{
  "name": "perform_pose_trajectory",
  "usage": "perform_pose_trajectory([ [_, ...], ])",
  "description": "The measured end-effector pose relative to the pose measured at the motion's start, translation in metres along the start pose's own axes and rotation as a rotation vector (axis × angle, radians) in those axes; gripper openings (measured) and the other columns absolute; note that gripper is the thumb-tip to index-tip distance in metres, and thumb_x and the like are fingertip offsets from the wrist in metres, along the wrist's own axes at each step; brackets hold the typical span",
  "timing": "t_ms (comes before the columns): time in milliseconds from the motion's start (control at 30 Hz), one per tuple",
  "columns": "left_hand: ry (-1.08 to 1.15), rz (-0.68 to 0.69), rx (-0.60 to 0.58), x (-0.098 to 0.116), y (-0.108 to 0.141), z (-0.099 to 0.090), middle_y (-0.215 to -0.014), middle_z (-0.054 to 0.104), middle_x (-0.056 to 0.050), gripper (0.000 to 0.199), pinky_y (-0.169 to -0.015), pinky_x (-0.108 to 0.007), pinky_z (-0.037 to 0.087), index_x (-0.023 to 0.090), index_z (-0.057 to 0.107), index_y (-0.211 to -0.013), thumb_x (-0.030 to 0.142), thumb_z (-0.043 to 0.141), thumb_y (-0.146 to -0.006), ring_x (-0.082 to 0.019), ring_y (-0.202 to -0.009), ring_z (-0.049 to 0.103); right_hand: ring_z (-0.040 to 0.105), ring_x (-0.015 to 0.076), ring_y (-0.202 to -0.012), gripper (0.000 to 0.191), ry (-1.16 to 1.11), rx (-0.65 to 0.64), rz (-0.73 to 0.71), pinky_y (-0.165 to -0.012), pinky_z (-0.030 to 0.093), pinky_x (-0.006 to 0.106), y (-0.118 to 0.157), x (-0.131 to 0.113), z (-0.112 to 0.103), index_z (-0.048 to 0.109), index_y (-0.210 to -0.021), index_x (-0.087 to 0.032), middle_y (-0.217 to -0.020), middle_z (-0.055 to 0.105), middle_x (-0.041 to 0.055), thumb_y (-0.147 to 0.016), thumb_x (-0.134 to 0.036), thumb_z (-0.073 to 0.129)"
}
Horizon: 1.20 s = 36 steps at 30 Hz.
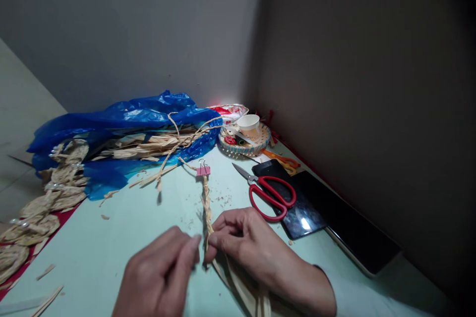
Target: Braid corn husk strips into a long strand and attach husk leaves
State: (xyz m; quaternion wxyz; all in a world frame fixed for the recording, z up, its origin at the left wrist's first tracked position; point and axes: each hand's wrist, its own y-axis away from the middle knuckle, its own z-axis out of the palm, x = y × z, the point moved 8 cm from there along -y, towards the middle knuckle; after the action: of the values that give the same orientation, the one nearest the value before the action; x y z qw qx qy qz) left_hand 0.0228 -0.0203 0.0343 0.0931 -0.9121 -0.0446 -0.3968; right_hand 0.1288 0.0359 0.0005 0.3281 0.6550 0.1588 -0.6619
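Note:
A braid of pale dried strips runs toward me from a pink binder clip on the pale green table. My right hand pinches the near end of the braid between thumb and fingers. Loose long strips trail from under it toward the bottom edge. Just left of the braid is my left hand, its fingers curled and thumb against the forefinger, slightly blurred. Whether a strip is in that pinch is too small to tell.
Red-handled scissors lie on a black phone beside a larger dark device. A round basket holds a white cup. Blue plastic wraps dried strips at the back left; woven pieces line the left edge.

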Motion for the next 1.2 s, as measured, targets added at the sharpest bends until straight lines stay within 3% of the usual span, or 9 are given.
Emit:
perform_pose_trajectory([
  [67, 0.283, -0.219, -0.042, -0.015, -0.007, 0.006, -0.066, 0.061, 0.0, 0.023, -0.062, -0.025, 0.044, 0.023, 0.063, -0.075, 0.043, 0.056, -0.085, -0.017, -0.061, 0.055, 0.045, 0.0085, -0.051, 0.011, -0.028, -0.012, -0.028, -0.051, 0.033, 0.019, 0.001, -0.003, 0.002, 0.061, -0.069, -0.013, -0.065, 0.066, 0.0038, -0.077, -0.019, 0.056],
  [167, 0.662, -0.286, -0.271, -0.021, -0.015, 0.035, -0.065, 0.061, 0.001, 0.026, -0.062, -0.024, 0.044, 0.018, 0.064, -0.089, 0.043, 0.061, -0.082, -0.015, -0.061, 0.056, 0.054, 0.0121, -0.056, 0.014, -0.044, -0.081, -0.084, -0.059, 0.041, 0.022, 0.002, -0.005, 0.006, 0.061, -0.071, -0.013, -0.06, 0.062, 0.0022, -0.079, -0.02, 0.052],
  [300, 0.79, -0.435, -0.454, -0.031, -0.01, 0.056, -0.058, 0.05, 0.005, 0.027, -0.041, -0.018, 0.017, 0.016, 0.061, -0.08, 0.042, 0.063, -0.083, -0.004, -0.041, 0.027, 0.06, 0.0166, -0.067, 0.015, 0.188, -0.007, -0.115, -0.067, 0.044, 0.025, 0.003, -0.004, -0.003, 0.063, -0.076, -0.015, -0.067, 0.066, 0.0041, -0.082, -0.022, 0.052],
  [400, 0.703, -0.463, -0.452, -0.03, -0.007, 0.052, -0.053, 0.041, 0.007, 0.032, -0.041, -0.021, 0.009, 0.015, 0.061, -0.068, 0.044, 0.061, -0.083, -0.005, -0.042, 0.017, 0.062, 0.0186, -0.078, 0.017, 0.434, 0.039, -0.15, -0.07, 0.041, 0.025, 0.006, -0.009, -0.009, 0.064, -0.076, -0.016, -0.071, 0.07, 0.0044, -0.086, -0.022, 0.052],
  [533, 0.424, -0.313, -0.364, -0.022, -0.009, 0.039, -0.051, 0.035, 0.007, 0.035, -0.046, -0.022, 0.02, 0.015, 0.064, -0.064, 0.039, 0.053, -0.087, -0.008, -0.047, 0.028, 0.06, 0.015, -0.07, 0.025, 0.619, -0.023, -0.207, -0.067, 0.038, 0.024, 0.011, -0.018, -0.006, 0.062, -0.071, -0.018, -0.068, 0.07, 0.002, -0.091, -0.023, 0.047],
  [633, 0.244, -0.234, -0.307, -0.022, -0.01, 0.034, -0.057, 0.045, 0.004, 0.034, -0.054, -0.022, 0.03, 0.018, 0.063, -0.066, 0.04, 0.049, -0.087, -0.013, -0.058, 0.041, 0.057, 0.0136, -0.065, 0.025, 0.77, -0.018, -0.216, -0.062, 0.034, 0.024, 0.015, -0.022, -0.005, 0.062, -0.067, -0.018, -0.066, 0.069, 0.0024, -0.089, -0.022, 0.049],
  [767, 0.088, -0.209, -0.318, -0.026, -0.009, 0.036, -0.067, 0.057, 0.0, 0.037, -0.065, -0.026, 0.037, 0.02, 0.052, -0.066, 0.045, 0.041, -0.09, -0.018, -0.068, 0.051, 0.049, 0.0116, -0.057, 0.021, 0.899, 0.008, -0.198, -0.053, 0.027, 0.024, 0.017, -0.023, -0.008, 0.062, -0.071, -0.018, -0.065, 0.065, 0.0029, -0.088, -0.023, 0.05],
  [1000, 0.131, -0.306, -0.308, -0.026, -0.012, 0.036, -0.063, 0.032, 0.004, 0.037, -0.056, -0.025, 0.027, 0.022, 0.037, -0.061, 0.052, 0.039, -0.084, -0.015, -0.064, 0.032, 0.037, 0.0083, -0.053, 0.024, 0.926, -0.133, -0.28, -0.053, 0.024, 0.023, 0.013, -0.038, -0.007, 0.053, -0.061, -0.016, -0.054, 0.053, -0.0016, -0.085, -0.016, 0.051],
  [1200, 0.112, -0.33, -0.311, -0.022, -0.011, 0.038, -0.062, 0.025, 0.006, 0.033, -0.054, -0.026, 0.022, 0.023, 0.03, -0.058, 0.047, 0.04, -0.08, -0.014, -0.062, 0.026, 0.028, 0.0069, -0.048, 0.024, 0.914, -0.005, -0.306, -0.049, 0.018, 0.025, 0.01, -0.037, -0.012, 0.046, -0.057, -0.016, -0.048, 0.039, -0.0048, -0.081, -0.016, 0.051],
])
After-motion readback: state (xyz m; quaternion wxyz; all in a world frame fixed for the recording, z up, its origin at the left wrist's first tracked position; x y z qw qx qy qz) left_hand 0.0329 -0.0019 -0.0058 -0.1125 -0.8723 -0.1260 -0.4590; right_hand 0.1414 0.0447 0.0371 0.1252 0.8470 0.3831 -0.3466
